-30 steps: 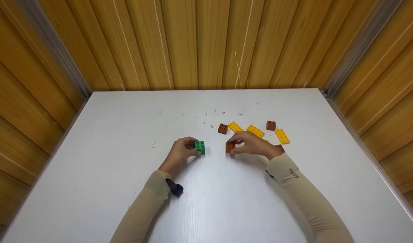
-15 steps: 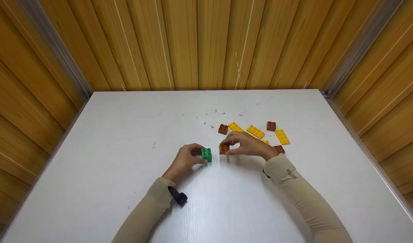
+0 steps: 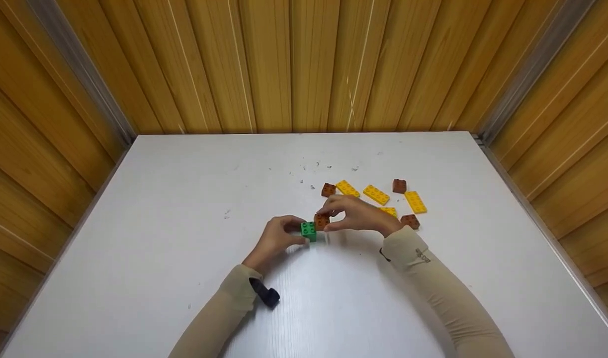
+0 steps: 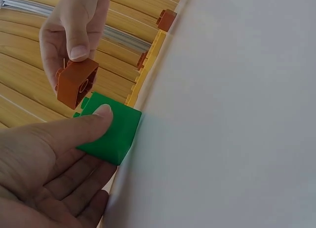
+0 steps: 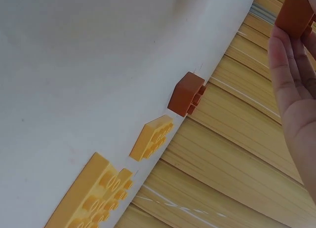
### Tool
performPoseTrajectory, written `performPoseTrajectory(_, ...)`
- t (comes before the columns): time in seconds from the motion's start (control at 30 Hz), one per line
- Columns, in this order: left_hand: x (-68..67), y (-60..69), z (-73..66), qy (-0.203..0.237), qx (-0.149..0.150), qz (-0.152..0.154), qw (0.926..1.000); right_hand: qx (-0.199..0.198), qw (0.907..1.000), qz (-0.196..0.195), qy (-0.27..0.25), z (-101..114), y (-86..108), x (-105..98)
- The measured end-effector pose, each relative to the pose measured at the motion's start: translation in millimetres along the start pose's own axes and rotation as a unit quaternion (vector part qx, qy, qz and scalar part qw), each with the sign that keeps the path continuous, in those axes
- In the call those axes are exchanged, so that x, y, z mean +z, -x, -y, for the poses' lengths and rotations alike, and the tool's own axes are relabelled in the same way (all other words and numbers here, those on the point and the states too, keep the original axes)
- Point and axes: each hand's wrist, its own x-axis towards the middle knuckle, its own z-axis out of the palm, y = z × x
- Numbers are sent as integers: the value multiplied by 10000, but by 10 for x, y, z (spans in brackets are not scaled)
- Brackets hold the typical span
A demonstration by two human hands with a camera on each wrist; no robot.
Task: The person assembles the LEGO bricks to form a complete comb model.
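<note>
My left hand [image 3: 278, 237] grips a green building brick [image 3: 308, 230] between thumb and fingers; in the left wrist view its lower face is at the table surface. My right hand [image 3: 354, 215] pinches a brown building brick [image 3: 322, 222], raised off the table just beyond and to the right of the green one. The left wrist view has the brown brick [image 4: 76, 82] tilted, its hollow underside partly showing, close above the studs of the green brick [image 4: 111, 129]. Whether the two bricks touch, I cannot tell.
On the white table [image 3: 184, 199], beyond and right of my hands, lie a brown brick [image 3: 328, 189], another brown brick [image 3: 399, 186] and a third [image 3: 410, 222]. Several yellow flat bricks [image 3: 376, 194] lie among them. Wood-patterned panels [image 3: 304, 64] wall the table.
My left hand has moved right and toward me with the green brick. My right hand has lifted the brown brick and moved left, bringing the two bricks together or nearly so.
</note>
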Motion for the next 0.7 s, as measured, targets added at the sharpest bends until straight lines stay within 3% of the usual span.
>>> performPoseTrajectory(0.33,16,-9,15,7,-162,-54,9999,-50,9998,137,-107,30,-75,47)
performPoseTrajectory(0.7,25,-10,37,147,-93,-66,9998,-141,9997,170,51,87,-143,59)
